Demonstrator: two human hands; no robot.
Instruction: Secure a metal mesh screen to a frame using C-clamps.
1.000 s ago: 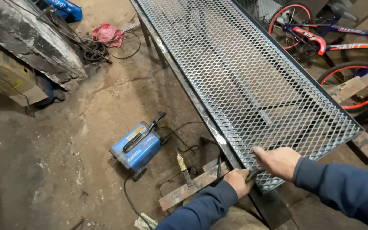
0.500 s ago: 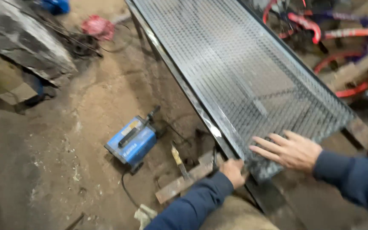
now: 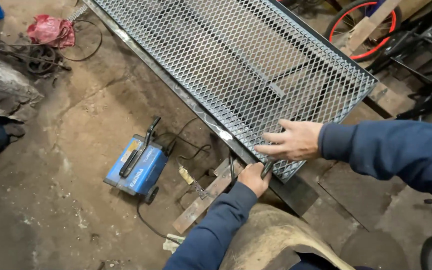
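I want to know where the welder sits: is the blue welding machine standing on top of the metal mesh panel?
No, the blue welding machine sits on the dirt floor, left of the mesh panel.

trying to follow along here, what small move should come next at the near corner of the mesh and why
Probably press the right hand down harder and close the clamp-like tool. The right hand lies flat on the mesh sheet at its near corner, and the left hand grips the tool right at the frame edge under it.
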